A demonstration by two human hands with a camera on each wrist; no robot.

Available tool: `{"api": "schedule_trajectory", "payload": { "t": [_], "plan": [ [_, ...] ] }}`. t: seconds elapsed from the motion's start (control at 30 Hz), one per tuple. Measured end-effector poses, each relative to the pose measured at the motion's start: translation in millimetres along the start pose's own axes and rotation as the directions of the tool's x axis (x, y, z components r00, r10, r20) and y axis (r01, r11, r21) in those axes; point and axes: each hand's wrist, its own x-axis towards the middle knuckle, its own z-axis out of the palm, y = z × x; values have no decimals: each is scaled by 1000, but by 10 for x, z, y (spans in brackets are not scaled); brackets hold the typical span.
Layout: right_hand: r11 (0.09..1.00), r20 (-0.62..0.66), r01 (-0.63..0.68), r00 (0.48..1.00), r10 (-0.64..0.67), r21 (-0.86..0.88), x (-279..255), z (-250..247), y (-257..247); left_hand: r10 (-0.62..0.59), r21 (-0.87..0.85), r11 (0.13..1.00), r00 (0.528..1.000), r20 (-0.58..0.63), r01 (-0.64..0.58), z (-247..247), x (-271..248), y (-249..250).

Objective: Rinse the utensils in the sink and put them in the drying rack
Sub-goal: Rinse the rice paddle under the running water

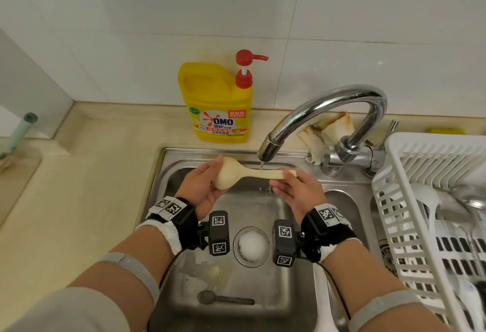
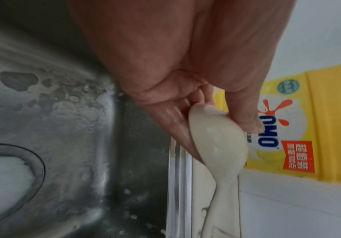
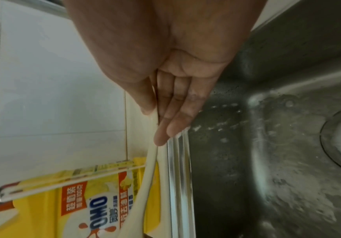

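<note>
I hold a cream ladle-shaped spoon level above the steel sink, under the tap spout, where a thin trickle of water lands on its handle. My left hand cups the bowl between thumb and fingers. My right hand pinches the handle end between thumb and straight fingers. A dark grey spoon lies on the sink floor near the front. The white drying rack stands on the right with several utensils inside.
A yellow detergent bottle with a red pump stands on the counter behind the sink. The drain is filled with white foam. A crumpled cloth lies behind the tap. The tiled wall rises beyond.
</note>
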Motion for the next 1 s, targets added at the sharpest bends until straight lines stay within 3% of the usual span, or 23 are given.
{"api": "schedule_trajectory", "payload": {
  "t": [0.53, 0.73, 0.87, 1.0],
  "plan": [
    [978, 119, -18, 992, 43, -206, 157, 420, 132, 59, -93, 993, 981, -185, -77, -415, -160, 210],
    [932, 200, -119, 960, 196, -342, 89, 557, 112, 63, -146, 985, 978, -197, -92, -474, -194, 257],
    [914, 178, -188, 948, 265, -361, 84, 606, 95, 52, -152, 985, 978, -204, -84, -554, -196, 244],
    [943, 181, -146, 962, 206, -297, 90, 618, 104, 49, -132, 988, 981, -189, -75, -551, -211, 228]
  ]
}}
